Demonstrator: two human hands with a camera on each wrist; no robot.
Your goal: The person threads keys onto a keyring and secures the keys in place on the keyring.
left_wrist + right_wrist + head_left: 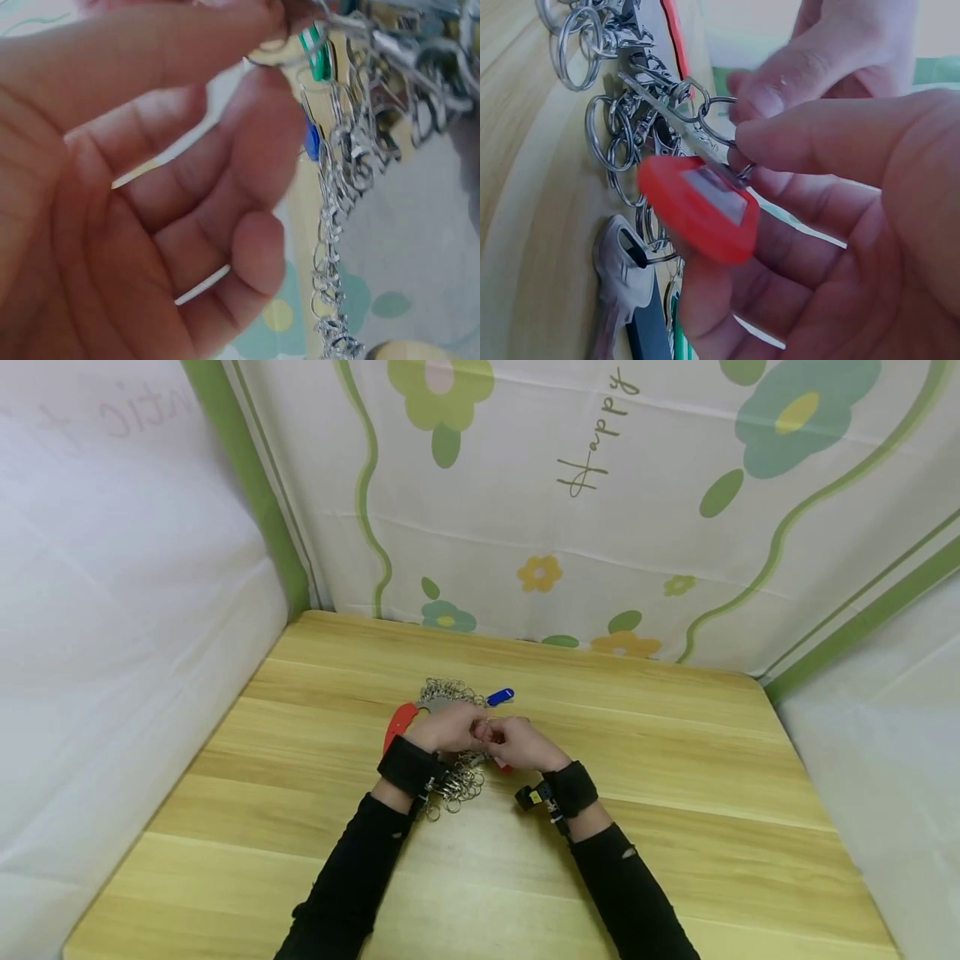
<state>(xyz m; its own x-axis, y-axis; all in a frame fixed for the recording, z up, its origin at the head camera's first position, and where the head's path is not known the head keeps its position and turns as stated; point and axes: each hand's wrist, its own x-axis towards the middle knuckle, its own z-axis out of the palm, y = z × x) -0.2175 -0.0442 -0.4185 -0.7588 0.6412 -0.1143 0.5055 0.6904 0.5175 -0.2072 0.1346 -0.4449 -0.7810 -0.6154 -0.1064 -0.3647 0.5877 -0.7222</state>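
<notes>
Both hands meet over a grey board (420,225) fringed with metal clasps and split rings. My left hand (453,727) pinches a split ring (300,56) between thumb and forefinger. Opposite it, my right hand (528,745) pinches with thumb and forefinger at a split ring (718,124), where the two hands' fingertips come together. From the right fingertips hangs a red key tag (705,214) with a white label, and a key (660,109) lies along it. How the tag's ring joins the clasp ring is hidden by the fingers.
Near the board lie a blue key tag (500,697), a green key tag (319,56) and a silver key (619,277) on a ring. A red piece (400,724) shows at the board's left. Fabric walls surround the wooden table (675,860).
</notes>
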